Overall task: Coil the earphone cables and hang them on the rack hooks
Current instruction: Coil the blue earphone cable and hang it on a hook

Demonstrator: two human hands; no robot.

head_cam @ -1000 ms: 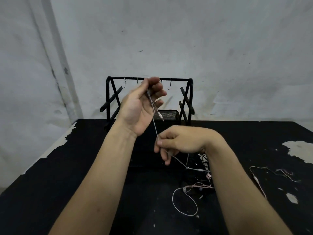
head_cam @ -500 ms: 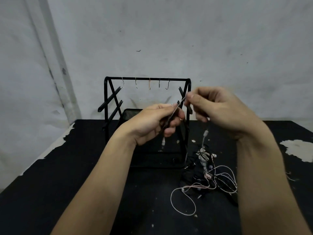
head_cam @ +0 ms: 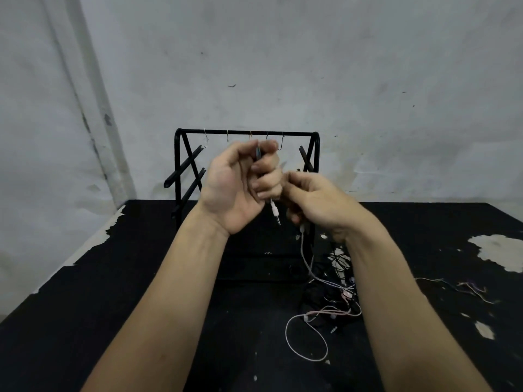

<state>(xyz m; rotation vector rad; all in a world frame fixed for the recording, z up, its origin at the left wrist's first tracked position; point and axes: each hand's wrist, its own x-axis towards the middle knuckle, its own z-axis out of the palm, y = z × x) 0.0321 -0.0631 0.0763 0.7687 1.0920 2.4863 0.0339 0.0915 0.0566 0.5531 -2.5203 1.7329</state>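
My left hand (head_cam: 240, 185) is raised in front of the black rack (head_cam: 181, 154), fingers curled round turns of a thin white earphone cable (head_cam: 304, 250). Its jack plug (head_cam: 276, 213) dangles below the fist. My right hand (head_cam: 314, 202) is close beside it on the right and pinches the same cable, which trails down to a tangle of earphones (head_cam: 336, 295) on the black table. Several small hooks (head_cam: 281, 142) hang from the rack's top bar, and I see nothing hanging on the visible ones.
A pink-white cable loop (head_cam: 305, 340) lies in front of the tangle. More thin cables (head_cam: 467, 288) lie at the far right of the table (head_cam: 113, 306). A grey wall stands right behind the rack. The table's paint is chipped in places.
My left hand rose and turned palm toward me with the cable wound round its fingers. My right hand dropped from the upper right down beside it.
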